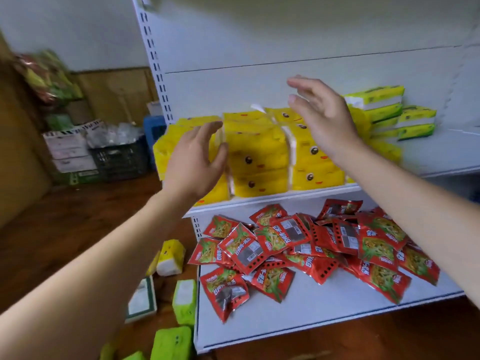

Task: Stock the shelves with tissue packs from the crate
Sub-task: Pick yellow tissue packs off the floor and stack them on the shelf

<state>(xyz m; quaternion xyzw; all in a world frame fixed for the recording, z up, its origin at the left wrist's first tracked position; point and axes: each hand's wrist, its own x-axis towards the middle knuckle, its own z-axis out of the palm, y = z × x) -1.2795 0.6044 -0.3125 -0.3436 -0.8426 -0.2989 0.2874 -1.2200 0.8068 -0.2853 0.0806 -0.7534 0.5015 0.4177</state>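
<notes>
Yellow tissue packs (257, 154) with cartoon faces stand in stacked rows on the white middle shelf (275, 197). My left hand (194, 159) hovers with loose, straight fingers just in front of the left packs. My right hand (322, 118) is spread above and in front of the right packs, holding nothing. Behind them on the same shelf lie green-and-white tissue packs (384, 110) in stacks. On the floor to the lower left sit loose green tissue packs (172, 342) and one yellow pack (171, 257).
Several red snack bags (306, 245) lie heaped on the lower shelf (298, 315). At the far left stand a dark plastic crate (119, 159) with clear wrap, white cartons (68, 149) and a blue crate (154, 131). The floor is brown wood.
</notes>
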